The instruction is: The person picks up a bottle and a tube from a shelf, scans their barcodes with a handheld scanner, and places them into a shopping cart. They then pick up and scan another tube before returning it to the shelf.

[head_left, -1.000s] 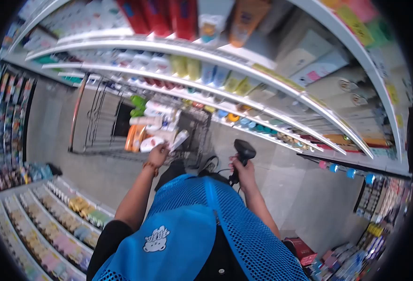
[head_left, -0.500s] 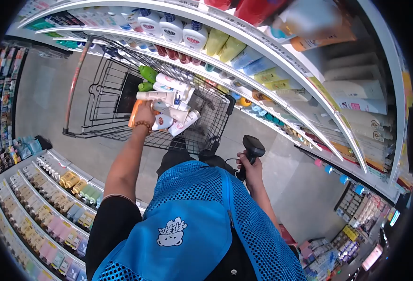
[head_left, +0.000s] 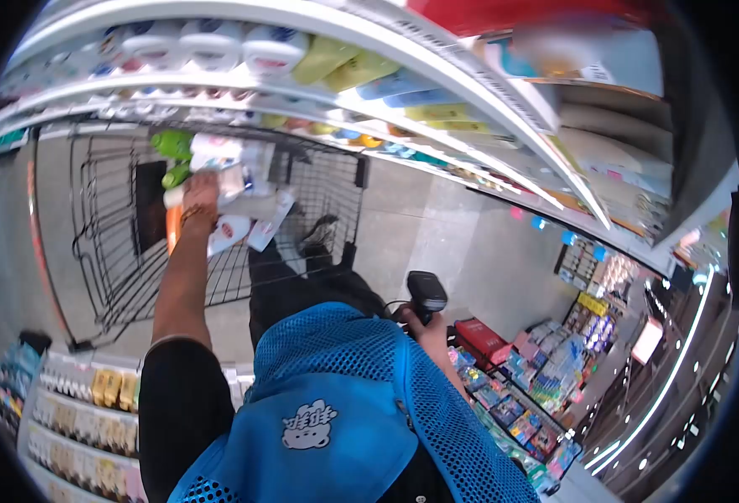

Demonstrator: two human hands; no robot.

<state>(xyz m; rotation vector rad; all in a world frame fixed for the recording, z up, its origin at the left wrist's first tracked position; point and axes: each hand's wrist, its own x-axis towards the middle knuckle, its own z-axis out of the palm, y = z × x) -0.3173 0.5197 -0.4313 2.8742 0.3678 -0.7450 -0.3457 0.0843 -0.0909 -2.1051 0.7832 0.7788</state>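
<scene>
Since half a second ago, the left hand (head_left: 199, 194) was pushed deeper into the cart (head_left: 101, 251), among tubes (head_left: 234, 230); its grasp cannot be told. The scanner (head_left: 425, 293), clenched by the right hand (head_left: 428, 331), should be kept ready.

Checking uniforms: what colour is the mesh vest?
Blue, clearest in the head view: the mesh vest.

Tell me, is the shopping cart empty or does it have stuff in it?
It has stuff in it: bottles are piled in the shopping cart, where the left hand reaches.
</scene>
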